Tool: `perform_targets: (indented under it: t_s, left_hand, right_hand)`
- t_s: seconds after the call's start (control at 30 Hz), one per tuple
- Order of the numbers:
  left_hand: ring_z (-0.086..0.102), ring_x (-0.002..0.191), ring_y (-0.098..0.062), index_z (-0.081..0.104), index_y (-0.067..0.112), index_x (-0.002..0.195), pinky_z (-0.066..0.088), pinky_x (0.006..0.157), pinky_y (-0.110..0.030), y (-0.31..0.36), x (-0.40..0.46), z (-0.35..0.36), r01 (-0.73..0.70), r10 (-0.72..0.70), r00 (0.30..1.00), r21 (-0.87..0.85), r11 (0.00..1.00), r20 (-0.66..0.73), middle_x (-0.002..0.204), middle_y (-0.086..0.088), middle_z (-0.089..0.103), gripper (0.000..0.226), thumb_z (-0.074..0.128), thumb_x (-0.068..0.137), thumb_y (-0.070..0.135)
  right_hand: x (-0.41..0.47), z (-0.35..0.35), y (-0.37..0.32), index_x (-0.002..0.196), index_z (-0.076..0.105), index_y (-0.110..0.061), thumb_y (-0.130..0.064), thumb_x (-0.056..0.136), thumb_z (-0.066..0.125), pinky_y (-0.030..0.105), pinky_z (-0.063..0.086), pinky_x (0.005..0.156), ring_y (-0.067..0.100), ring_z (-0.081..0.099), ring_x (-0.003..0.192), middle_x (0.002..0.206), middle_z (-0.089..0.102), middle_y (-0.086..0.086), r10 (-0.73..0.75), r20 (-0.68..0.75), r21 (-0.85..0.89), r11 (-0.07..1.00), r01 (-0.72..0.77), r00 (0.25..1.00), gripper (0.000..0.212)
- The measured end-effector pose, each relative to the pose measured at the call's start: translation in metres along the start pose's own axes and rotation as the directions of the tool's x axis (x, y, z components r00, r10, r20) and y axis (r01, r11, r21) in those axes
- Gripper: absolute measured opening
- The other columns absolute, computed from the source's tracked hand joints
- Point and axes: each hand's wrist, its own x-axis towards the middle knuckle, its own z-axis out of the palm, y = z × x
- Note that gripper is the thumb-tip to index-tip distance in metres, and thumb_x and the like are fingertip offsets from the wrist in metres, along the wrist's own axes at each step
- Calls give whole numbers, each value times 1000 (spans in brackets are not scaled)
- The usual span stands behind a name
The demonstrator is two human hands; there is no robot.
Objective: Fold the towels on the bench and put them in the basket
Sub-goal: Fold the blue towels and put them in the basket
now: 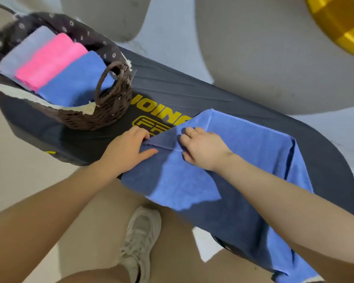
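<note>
A large blue towel point(243, 152) lies spread over the right half of the dark padded bench point(172, 92), its near end hanging off the edge. My left hand point(129, 146) pinches the towel's left corner between thumb and fingers. My right hand point(202, 148), with a ring on one finger, grips a fold of the same towel just beside it. On the bench's left end stands a brown wicker basket point(102, 115) with a dark patterned liner. It holds three folded towels side by side: pale blue point(23, 52), pink point(51, 60) and blue point(76, 82).
The bench carries yellow lettering point(161, 115) between the basket and the towel. Below it I see my legs and a white sneaker point(141, 237) on the pale floor. A yellow object point(339, 23) sits at the top right, with grey curved shapes behind the bench.
</note>
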Motion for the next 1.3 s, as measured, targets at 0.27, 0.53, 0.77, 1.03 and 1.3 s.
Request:
perform_targets:
  t_s: [0.27,0.53,0.77,1.03,1.3]
  left_hand:
    - [44,86,-18,50,19,75,39,75,-30,-27,-20,4,-31,33,999,-184,982,4,89,3,44,18,61,87,28]
    - [36,52,-15,45,13,85,30,46,-16,-50,-18,-21,135,-268,946,-528,838,-184,55,-1,38,15,52,93,24]
    - [59,87,-37,51,5,105,44,65,-41,-70,-16,-28,275,-275,933,-35,961,-231,92,-15,62,30,55,90,31]
    - [45,69,-20,37,21,82,27,56,-30,10,-14,-31,-265,220,943,162,951,249,61,9,40,17,43,94,31]
    - [45,114,-21,49,12,122,37,88,-32,157,39,22,-559,489,793,115,821,362,123,-2,47,29,36,96,19]
  right_hand:
    - [50,-38,13,109,43,-7,-15,95,34,34,32,60,36,52,76,93,56,17,439,-160,268,881,-389,884,18]
    - [125,-65,1,72,44,-21,-5,91,40,38,56,71,27,63,66,75,53,1,656,-44,908,341,-243,754,25]
    - [118,-71,9,141,36,-16,-3,93,40,20,20,109,18,16,145,157,10,10,460,-45,684,661,-308,887,50]
    - [-13,-37,61,104,63,-5,-4,89,48,15,33,80,27,57,104,123,51,13,550,59,597,650,-471,833,21]
    - [-133,-2,78,95,57,-6,-22,88,54,32,42,78,31,57,100,104,65,14,675,283,513,494,-702,681,17]
